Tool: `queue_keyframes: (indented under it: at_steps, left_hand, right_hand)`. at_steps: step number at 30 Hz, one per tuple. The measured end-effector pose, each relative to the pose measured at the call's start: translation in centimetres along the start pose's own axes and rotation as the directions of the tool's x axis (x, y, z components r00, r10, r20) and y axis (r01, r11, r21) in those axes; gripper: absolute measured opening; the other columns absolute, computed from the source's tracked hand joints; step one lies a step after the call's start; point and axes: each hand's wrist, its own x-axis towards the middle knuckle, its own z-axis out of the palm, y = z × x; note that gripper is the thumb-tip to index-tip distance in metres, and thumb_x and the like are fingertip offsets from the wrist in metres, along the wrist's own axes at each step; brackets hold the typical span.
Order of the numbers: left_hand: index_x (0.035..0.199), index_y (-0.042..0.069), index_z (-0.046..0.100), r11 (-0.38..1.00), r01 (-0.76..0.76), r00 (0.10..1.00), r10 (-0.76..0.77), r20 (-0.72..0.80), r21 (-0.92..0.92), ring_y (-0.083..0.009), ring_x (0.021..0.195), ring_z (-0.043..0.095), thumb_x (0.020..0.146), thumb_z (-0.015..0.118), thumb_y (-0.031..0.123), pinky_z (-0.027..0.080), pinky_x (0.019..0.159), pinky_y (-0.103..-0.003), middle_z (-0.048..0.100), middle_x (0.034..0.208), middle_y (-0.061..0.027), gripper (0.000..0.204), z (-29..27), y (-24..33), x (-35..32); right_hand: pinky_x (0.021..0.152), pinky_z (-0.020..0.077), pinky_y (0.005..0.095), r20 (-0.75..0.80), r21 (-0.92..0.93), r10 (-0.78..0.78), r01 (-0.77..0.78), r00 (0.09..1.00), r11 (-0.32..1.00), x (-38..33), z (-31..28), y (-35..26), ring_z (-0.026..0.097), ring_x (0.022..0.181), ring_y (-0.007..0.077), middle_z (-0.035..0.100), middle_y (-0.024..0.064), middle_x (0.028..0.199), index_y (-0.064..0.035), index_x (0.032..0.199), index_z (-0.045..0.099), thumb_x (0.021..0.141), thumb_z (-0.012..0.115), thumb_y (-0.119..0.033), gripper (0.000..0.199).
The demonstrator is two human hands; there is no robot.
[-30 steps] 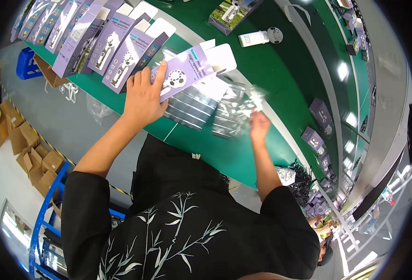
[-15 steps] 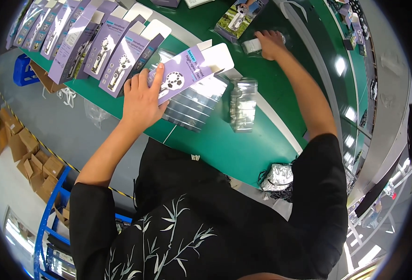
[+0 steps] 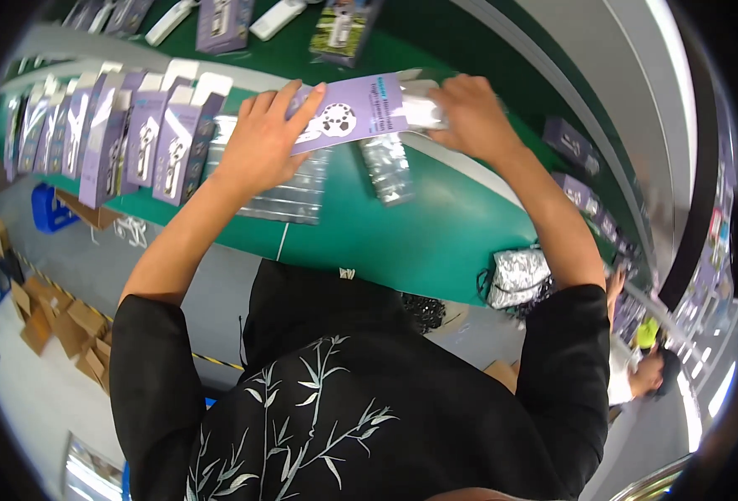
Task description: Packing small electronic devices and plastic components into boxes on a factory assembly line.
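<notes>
My left hand grips a purple carton printed with a black-and-white ball picture, its thumb lying across the front panel. The carton is tilted, its right end toward my other hand. There, my right hand is closed on a clear plastic tray with something white in it, right at the carton's end. Whether the tray has entered the carton I cannot tell. Below the carton lie a wide stack of clear plastic trays and a narrower stack of clear trays on the green table.
Several purple cartons with raised flaps stand in a row at the left. Beyond them, a dark green belt carries cartons and white pieces. A silver pouch sits at the table's right edge. A co-worker is at far right.
My right hand has come from the belt toward the carton, bringing the clear tray with it. My left hand still holds the carton, now turned more level. The view has shifted.
</notes>
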Motion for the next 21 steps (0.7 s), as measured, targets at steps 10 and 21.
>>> queue_keyframes:
  at_steps: [10,21]
  left_hand:
    - [0.144,0.015,0.043,0.991,-0.114,0.985,0.105,-0.136,-0.066,-0.0421,0.135,0.034,0.078,0.074,0.038,0.027,0.110,-0.060,0.036,0.147,-0.0229,0.077,5.3,8.7,5.2]
    - [0.139,0.018,0.052,0.885,0.464,0.862,-0.459,-0.214,-0.028,-0.0465,0.136,0.032,0.084,0.065,0.049,0.023,0.106,-0.069,0.035,0.148,-0.0248,0.064,10.7,0.0,-4.3]
  right_hand:
    - [0.091,0.0452,0.0474,0.077,0.105,0.352,-0.359,0.933,0.927,-15.7,8.1,14.7,0.056,0.107,0.0385,0.061,0.0195,0.107,-0.0016,0.106,0.061,0.069,0.074,-0.010,0.040]
    - [0.076,0.0492,0.0276,0.247,0.879,0.554,-0.425,0.795,0.217,-10.7,17.0,0.3,0.062,0.084,0.0131,0.069,0.0064,0.091,-0.0048,0.106,0.067,0.094,0.063,-0.034,0.032]
